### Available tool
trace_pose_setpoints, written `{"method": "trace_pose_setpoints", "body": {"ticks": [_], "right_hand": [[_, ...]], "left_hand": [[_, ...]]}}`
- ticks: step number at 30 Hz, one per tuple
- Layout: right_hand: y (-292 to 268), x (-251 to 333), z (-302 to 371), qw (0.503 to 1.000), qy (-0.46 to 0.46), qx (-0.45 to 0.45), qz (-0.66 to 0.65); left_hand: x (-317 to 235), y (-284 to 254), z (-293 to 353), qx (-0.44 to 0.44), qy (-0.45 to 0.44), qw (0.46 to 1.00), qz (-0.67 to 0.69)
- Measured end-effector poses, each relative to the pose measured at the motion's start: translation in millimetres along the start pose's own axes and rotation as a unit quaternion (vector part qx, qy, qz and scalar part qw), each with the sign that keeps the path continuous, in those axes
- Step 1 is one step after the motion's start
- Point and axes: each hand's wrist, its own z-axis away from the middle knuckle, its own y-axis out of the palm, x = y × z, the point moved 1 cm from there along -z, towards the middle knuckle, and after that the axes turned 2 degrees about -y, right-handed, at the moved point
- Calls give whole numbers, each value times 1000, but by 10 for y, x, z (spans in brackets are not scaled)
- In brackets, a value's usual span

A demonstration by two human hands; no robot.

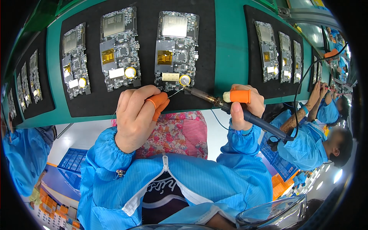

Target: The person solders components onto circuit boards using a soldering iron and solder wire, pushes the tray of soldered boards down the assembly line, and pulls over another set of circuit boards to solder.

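Note:
My right hand, an orange finger cot on one finger, grips a soldering iron with a dark handle. Its tip meets the lower edge of a circuit board, just under a round yellow-rimmed coin cell. Orange finger cots also cover fingertips of my left hand, which pinches a thin solder wire. The wire's end reaches the iron's tip. On this board sit a silver shield, a gold-coloured patch and a pale rectangular block beside the cell.
Two similar circuit boards lie to the left on the same black mat. Another black mat with several boards is at the right, on the green bench. The iron's black cord loops up at right. Co-workers in blue sit alongside.

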Motion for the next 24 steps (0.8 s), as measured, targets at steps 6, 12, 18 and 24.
{"method": "trace_pose_setpoints", "body": {"ticks": [6,12,18,24], "right_hand": [[3,8,-6,1000,-6,8,5],[3,0,4,1000,10,13,11],[-19,26,-16,1000,5,14,-3],[-201,134,188,997,71,-23,14]], "left_hand": [[9,38,-9,1,14,1000,3],[15,104,-87,9,26,1000,-2],[7,-54,-83,-37,-31,998,38],[667,-796,363,-134,-262,954,-51]]}}
